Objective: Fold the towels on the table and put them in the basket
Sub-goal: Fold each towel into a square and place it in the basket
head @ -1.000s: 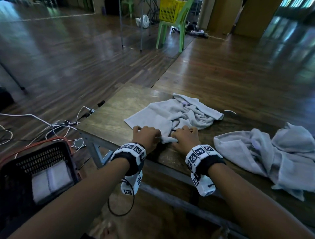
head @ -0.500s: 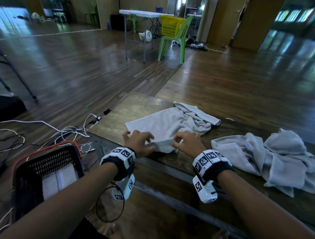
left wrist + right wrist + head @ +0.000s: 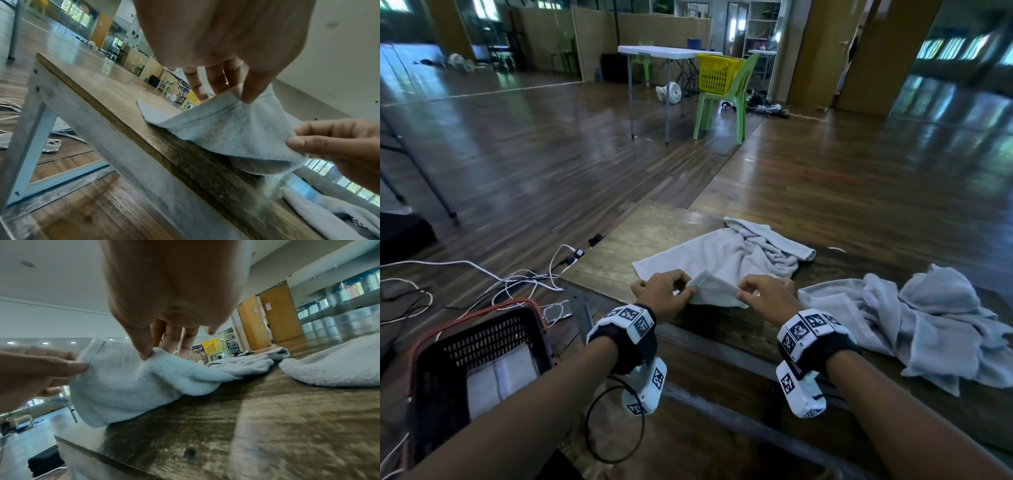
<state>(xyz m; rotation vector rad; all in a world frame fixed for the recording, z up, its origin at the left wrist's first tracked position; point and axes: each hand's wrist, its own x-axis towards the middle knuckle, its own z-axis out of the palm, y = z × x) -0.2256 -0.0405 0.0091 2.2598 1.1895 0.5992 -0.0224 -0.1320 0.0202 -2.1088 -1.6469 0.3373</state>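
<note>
A grey towel (image 3: 722, 257) lies rumpled on the wooden table (image 3: 640, 236), its near edge lifted. My left hand (image 3: 664, 294) pinches that edge (image 3: 232, 100) at one end between thumb and fingers. My right hand (image 3: 763, 294) pinches the same edge (image 3: 148, 356) at the other end. The lifted flap (image 3: 715, 291) hangs between both hands just above the table's front. A second grey towel (image 3: 914, 322) sits crumpled at the right. The black basket (image 3: 448, 346) with an orange rim stands on the floor at lower left, a folded white towel (image 3: 500, 377) inside.
White cables (image 3: 482, 277) trail over the wooden floor left of the table. A phone (image 3: 52, 146) lies on the floor under the table corner. Far back stand a green chair (image 3: 726, 99) with a yellow basket (image 3: 717, 73) and a white folding table (image 3: 664, 53).
Both hands went from pressing the towel's near edge on the table to pinching it and lifting it up. My head has tilted up, showing more of the room.
</note>
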